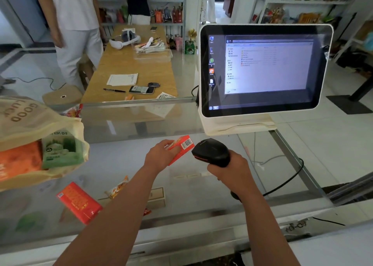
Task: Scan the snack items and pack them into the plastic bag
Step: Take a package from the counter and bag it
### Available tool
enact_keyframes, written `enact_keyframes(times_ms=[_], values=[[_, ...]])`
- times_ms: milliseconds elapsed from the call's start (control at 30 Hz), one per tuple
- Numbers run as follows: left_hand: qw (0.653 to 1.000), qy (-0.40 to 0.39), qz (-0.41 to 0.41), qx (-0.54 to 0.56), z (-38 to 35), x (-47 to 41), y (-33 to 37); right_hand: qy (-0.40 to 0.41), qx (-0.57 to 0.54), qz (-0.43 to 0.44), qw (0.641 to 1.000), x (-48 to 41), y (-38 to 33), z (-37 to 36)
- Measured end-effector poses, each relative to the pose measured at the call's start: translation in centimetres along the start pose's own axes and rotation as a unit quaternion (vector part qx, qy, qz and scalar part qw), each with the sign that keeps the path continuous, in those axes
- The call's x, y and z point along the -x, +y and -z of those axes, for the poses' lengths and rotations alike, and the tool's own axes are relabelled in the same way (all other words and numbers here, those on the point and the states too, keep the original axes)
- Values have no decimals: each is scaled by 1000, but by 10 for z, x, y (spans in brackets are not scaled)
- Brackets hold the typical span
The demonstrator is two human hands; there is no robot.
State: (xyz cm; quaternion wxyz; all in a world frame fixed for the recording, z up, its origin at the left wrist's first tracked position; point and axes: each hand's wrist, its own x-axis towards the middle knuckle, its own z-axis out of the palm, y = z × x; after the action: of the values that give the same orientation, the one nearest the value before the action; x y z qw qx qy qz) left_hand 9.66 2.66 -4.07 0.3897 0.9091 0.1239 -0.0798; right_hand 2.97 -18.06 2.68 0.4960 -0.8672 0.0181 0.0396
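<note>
While the left hand (161, 154) pinches a small orange-red cardboard snack box (180, 148) between thumb and fingers, the box sits above the centre of the glass-topped bench (201, 195), tilted with its white barcode panel turned toward 3 o'clock. At 3 o'clock from the box, just beside it, the right hand (232, 168) is wrapped tight around the grip of a black handheld barcode scanner (212, 150), whose red-trimmed window faces the barcode; scanner and box are close but apart. A black cable (286, 181) runs from the base of the scanner toward 3 o'clock. At 9 o'clock from the box lies a cream translucent plastic bag (30, 128) printed with brown letters, holding a green packet (62, 148) and an orange packet (18, 160) seen through the film. At 7 o'clock, a flat red rectangular packet (78, 202) lies on the glass, with a small orange-and-white wrapped snack (117, 188) near it toward 3 o'clock. At 1 o'clock from the box, a white-framed touchscreen terminal (262, 70) stands upright on the bench, its display lit with a file window.
</note>
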Motion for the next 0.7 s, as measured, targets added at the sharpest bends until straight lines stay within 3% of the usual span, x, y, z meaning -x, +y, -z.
enact_keyframes(times_ms=[700], values=[[1000, 7, -2, -4, 0, 5, 4, 8, -1, -2, 1000, 1, 4, 3]])
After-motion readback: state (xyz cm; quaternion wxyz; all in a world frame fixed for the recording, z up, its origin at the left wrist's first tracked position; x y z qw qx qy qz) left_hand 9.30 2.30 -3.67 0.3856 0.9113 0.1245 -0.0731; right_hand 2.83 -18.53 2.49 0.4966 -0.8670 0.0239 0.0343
